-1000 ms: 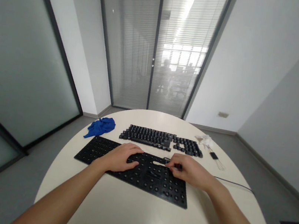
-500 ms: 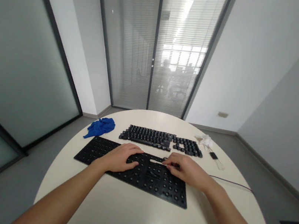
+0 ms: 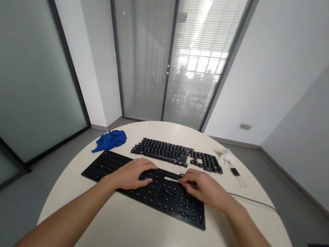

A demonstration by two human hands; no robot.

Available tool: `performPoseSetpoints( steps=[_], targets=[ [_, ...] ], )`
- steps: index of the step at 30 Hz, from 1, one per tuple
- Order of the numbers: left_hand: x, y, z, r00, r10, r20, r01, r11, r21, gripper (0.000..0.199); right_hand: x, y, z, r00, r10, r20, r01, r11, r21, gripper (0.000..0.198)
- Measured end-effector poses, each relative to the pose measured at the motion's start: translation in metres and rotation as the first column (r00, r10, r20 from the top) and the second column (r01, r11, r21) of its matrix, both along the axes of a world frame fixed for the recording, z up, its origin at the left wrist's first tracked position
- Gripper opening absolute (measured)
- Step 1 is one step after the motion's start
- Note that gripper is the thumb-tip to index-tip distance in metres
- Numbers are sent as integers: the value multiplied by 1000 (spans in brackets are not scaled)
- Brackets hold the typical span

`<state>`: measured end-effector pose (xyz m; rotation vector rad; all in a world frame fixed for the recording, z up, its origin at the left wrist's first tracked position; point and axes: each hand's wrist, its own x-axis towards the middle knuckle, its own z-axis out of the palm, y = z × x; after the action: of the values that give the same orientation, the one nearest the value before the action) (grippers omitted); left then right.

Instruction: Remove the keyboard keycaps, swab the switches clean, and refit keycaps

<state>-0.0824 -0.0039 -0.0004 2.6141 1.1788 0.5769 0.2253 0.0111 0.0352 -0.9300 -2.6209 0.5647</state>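
A black keyboard base [image 3: 159, 199] with its keycaps off lies slanted on the table, its bare switches showing. My left hand [image 3: 132, 174] rests flat on its middle, fingers stretched and thumb apart, holding nothing. Over the right part of the base, my right hand [image 3: 204, 187] pinches a slim white stick [image 3: 171, 179], whose exact kind I cannot make out. The stick points left and lies low along the base's upper rows; whether it touches them is unclear. Behind the base, the removed black keycaps [image 3: 163, 150] are laid out in keyboard order, with a smaller group [image 3: 206, 162] at the right.
A crumpled blue cloth [image 3: 111, 139] is at the left of the round cream table [image 3: 147, 240]. On the right lie a white crumpled cloth or tissue [image 3: 226, 154] and a wire keycap puller [image 3: 236, 172] with a black handle. A dark cable [image 3: 255, 200] runs to the right edge.
The white stick and the fingertips of my right hand have shifted very slightly to the left. My left hand and the keyboard base stay in place.
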Motion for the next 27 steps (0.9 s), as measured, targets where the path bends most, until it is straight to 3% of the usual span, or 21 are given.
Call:
performPoseSetpoints(
  steps=[16, 27],
  targets=[
    [0, 0, 0, 1000, -6, 10, 5, 1000, 11, 43, -5, -4, 2, 998, 60, -3, -60, 997, -49, 23],
    [-2, 2, -4, 1000, -7, 18, 7, 1000, 2, 42, 7, 2, 2, 1000, 12, -3, -12, 998, -60, 25]
  ],
)
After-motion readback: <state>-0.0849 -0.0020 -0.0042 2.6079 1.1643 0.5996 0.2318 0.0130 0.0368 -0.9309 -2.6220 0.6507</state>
